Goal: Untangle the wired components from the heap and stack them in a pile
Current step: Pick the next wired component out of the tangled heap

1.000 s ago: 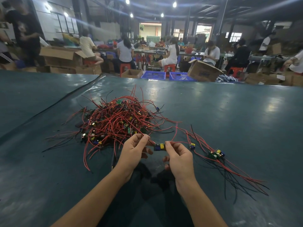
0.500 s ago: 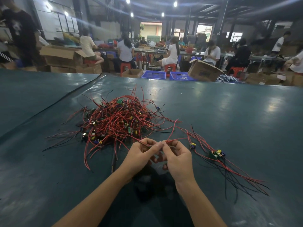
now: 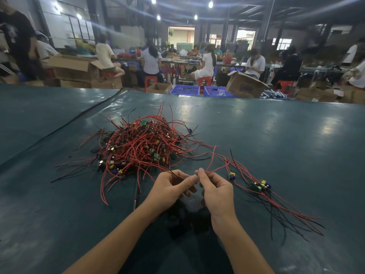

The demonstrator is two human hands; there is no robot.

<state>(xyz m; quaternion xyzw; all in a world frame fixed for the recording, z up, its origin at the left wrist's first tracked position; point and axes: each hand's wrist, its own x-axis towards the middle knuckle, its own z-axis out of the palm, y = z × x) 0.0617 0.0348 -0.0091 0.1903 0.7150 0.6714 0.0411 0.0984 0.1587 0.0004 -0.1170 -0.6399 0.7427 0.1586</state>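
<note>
Right now the person's left hand (image 3: 169,189) and right hand (image 3: 216,191) meet fingertip to fingertip over the dark teal table covering (image 3: 286,139), just on the near side of the tangled heap of red and black wires with small circuit boards (image 3: 142,149). Each hand pinches between thumb and forefinger. The right grips a thin red wire (image 3: 211,162) that rises from its fingertips and bends away toward the heap. The left nips the wiring where the 2 hands touch, with a black strand crossing above its forefinger. The other fingers of both hands curl loosely underneath. Whether a board hangs behind the fingers cannot be told.

To the right of the hands, apart from the heap, lies a small pile of green boards with yellow and blue parts (image 3: 259,185), its red and black leads trailing toward the near right. 1 lone blue-and-yellow component (image 3: 231,176) sits between that pile and the right hand.

Beyond the table's far edge, people sit on red stools (image 3: 204,81) among brown cardboard boxes (image 3: 244,86) and 2 blue plastic crates (image 3: 185,89).
</note>
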